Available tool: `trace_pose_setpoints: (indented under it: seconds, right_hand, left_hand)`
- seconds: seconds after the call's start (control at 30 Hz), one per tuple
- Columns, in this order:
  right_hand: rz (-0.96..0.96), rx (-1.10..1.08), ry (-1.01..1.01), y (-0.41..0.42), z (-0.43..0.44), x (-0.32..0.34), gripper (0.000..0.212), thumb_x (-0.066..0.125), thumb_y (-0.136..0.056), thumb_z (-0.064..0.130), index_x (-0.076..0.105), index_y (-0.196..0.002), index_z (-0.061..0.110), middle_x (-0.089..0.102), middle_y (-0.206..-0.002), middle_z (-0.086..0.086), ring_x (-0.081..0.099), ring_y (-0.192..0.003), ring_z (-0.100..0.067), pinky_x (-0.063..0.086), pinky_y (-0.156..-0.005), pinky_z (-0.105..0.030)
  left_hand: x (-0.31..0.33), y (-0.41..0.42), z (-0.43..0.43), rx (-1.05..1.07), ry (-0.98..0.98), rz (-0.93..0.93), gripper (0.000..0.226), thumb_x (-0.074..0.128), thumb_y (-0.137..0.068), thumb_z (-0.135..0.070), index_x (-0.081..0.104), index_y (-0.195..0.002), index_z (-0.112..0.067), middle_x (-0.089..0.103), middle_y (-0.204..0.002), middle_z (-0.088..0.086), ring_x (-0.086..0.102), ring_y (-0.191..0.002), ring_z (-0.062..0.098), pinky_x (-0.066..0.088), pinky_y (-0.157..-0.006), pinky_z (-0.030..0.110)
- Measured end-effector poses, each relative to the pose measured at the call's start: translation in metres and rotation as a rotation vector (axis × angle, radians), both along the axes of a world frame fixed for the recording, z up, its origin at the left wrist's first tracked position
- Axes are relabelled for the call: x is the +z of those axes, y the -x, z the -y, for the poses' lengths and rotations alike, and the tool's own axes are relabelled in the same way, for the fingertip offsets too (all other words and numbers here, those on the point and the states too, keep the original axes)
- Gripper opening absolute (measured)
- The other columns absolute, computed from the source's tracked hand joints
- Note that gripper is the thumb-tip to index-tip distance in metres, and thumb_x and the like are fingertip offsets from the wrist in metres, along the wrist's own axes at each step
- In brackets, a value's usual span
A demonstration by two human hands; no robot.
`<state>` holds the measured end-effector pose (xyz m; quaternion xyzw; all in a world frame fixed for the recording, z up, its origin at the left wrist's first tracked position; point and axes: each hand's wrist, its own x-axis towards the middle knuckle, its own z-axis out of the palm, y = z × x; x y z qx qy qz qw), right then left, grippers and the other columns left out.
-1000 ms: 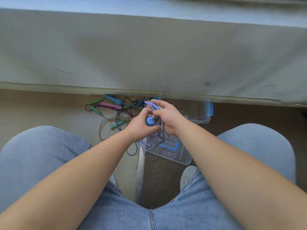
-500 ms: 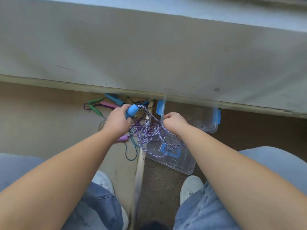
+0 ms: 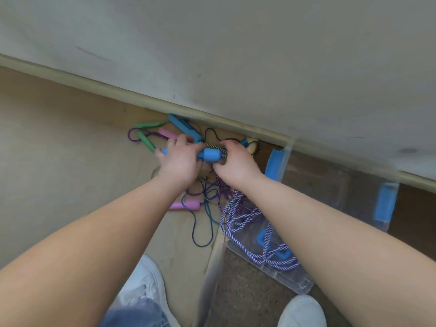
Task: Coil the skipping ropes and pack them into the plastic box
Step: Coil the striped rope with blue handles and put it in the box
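My left hand point(image 3: 180, 160) grips the blue handle point(image 3: 210, 154) of a purple-and-white braided skipping rope point(image 3: 250, 223). My right hand point(image 3: 236, 162) pinches that rope right at the handle's end. The rest of the rope hangs down in loose loops over the clear box lid point(image 3: 271, 260) on the floor. The clear plastic box point(image 3: 330, 197) with blue latches stands open to the right, against the wall. Behind my hands lies a tangle of other ropes with green handles point(image 3: 146, 140), pink handles point(image 3: 186, 205) and teal handles point(image 3: 184, 127).
A grey wall with a beige skirting board point(image 3: 212, 115) runs diagonally across the back. My white shoes point(image 3: 144, 284) stand at the bottom on either side of a metal floor strip point(image 3: 210, 279). Tan floor lies left, dark speckled floor right.
I have leaned forward and both hands have moved farther out over the rope pile. The bundle has come loose, and the braided rope now trails over the lid. My right hand has closed in on the handle.
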<state>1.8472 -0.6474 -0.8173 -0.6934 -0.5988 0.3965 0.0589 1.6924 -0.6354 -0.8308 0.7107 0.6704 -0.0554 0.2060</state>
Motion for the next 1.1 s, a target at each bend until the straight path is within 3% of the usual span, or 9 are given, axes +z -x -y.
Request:
trace_pose_setpoints:
  seconds: [0.1, 0.17, 0.43, 0.63, 0.73, 0.83, 0.93, 1.0, 1.1]
  right_hand:
    - [0.09, 0.033, -0.013, 0.015, -0.025, -0.034, 0.042, 0.061, -0.087, 0.022, 0.055, -0.128, 0.015, 0.058, -0.126, -0.013, 0.055, -0.119, -0.037, 0.05, -0.094, -0.043]
    - [0.188, 0.062, -0.026, 0.023, -0.034, -0.052, 0.036, 0.06, -0.089, 0.023, 0.056, -0.124, 0.017, 0.059, -0.124, -0.011, 0.053, -0.119, -0.036, 0.05, -0.091, -0.043]
    - [0.311, 0.116, -0.002, 0.032, -0.041, -0.087, 0.033, 0.06, -0.092, 0.035, 0.063, -0.122, 0.022, 0.061, -0.121, -0.011, 0.053, -0.119, -0.036, 0.046, -0.088, -0.04]
    - [-0.039, -0.003, 0.059, 0.029, -0.029, -0.05, 0.011, 0.06, -0.084, 0.03, 0.057, -0.088, 0.019, 0.067, -0.086, -0.003, 0.061, -0.08, -0.027, 0.048, -0.068, -0.034]
    - [-0.205, -0.027, 0.156, 0.02, -0.016, -0.016, 0.008, 0.062, -0.08, 0.023, 0.056, -0.075, 0.02, 0.071, -0.07, -0.002, 0.069, -0.066, -0.021, 0.054, -0.063, -0.031]
    - [-0.498, -0.16, 0.26, 0.008, -0.005, 0.018, 0.011, 0.057, -0.088, 0.011, 0.058, -0.078, 0.015, 0.072, -0.072, -0.004, 0.064, -0.059, -0.016, 0.047, -0.053, -0.023]
    - [-0.626, -0.203, 0.282, -0.004, 0.009, 0.049, 0.008, 0.051, -0.084, 0.01, 0.057, -0.079, 0.012, 0.073, -0.072, -0.003, 0.061, -0.062, -0.017, 0.04, -0.049, -0.026]
    - [-0.631, -0.217, 0.266, -0.011, 0.02, 0.069, 0.008, 0.049, -0.067, 0.016, 0.054, -0.072, 0.01, 0.066, -0.069, -0.008, 0.057, -0.059, -0.021, 0.039, -0.049, -0.028]
    - [-0.635, -0.274, 0.25, -0.021, 0.039, 0.098, 0.013, 0.045, -0.054, 0.017, 0.047, -0.065, 0.009, 0.05, -0.065, -0.015, 0.047, -0.055, -0.027, 0.035, -0.059, -0.039]
  left_hand:
    - [-0.028, 0.009, -0.029, -0.005, -0.028, 0.113, 0.043, 0.063, -0.084, -0.019, 0.065, -0.127, -0.024, 0.049, -0.133, 0.015, 0.042, -0.124, 0.039, 0.043, -0.098, 0.053]
    - [-0.043, 0.014, -0.039, -0.005, -0.02, 0.082, 0.042, 0.062, -0.086, -0.017, 0.063, -0.128, -0.02, 0.05, -0.13, 0.017, 0.046, -0.119, 0.042, 0.045, -0.095, 0.049]
    - [-0.068, 0.029, -0.037, -0.066, 0.11, 0.018, 0.033, 0.058, -0.089, -0.037, 0.054, -0.119, -0.024, 0.051, -0.12, 0.011, 0.061, -0.095, 0.043, 0.048, -0.082, 0.069]
    - [-0.038, 0.031, -0.029, -0.076, 0.059, -0.02, 0.032, 0.055, -0.094, -0.033, 0.051, -0.12, -0.014, 0.048, -0.124, 0.014, 0.06, -0.098, 0.044, 0.044, -0.091, 0.065]
    - [-0.012, 0.033, -0.028, -0.192, 0.121, -0.053, 0.041, 0.058, -0.091, -0.028, 0.047, -0.127, -0.011, 0.053, -0.123, 0.017, 0.062, -0.097, 0.043, 0.048, -0.083, 0.049]
    - [0.007, 0.04, -0.023, -0.145, 0.206, 0.101, 0.063, 0.063, -0.082, -0.023, 0.044, -0.142, -0.022, 0.057, -0.128, 0.012, 0.058, -0.114, 0.034, 0.048, -0.092, 0.038]
    - [0.039, 0.032, -0.008, -0.135, 0.244, 0.322, 0.069, 0.066, -0.08, -0.011, 0.046, -0.145, -0.021, 0.057, -0.134, 0.006, 0.051, -0.125, 0.023, 0.036, -0.099, 0.021]
    - [0.067, 0.017, 0.01, -0.095, 0.308, 0.458, 0.051, 0.065, -0.081, 0.0, 0.06, -0.13, -0.012, 0.059, -0.115, 0.003, 0.053, -0.106, 0.017, 0.036, -0.079, 0.009]
    - [0.099, 0.0, 0.04, 0.037, 0.452, 0.596, 0.014, 0.063, -0.076, -0.008, 0.062, -0.087, -0.017, 0.056, -0.077, -0.002, 0.049, -0.072, 0.014, 0.037, -0.052, 0.013]
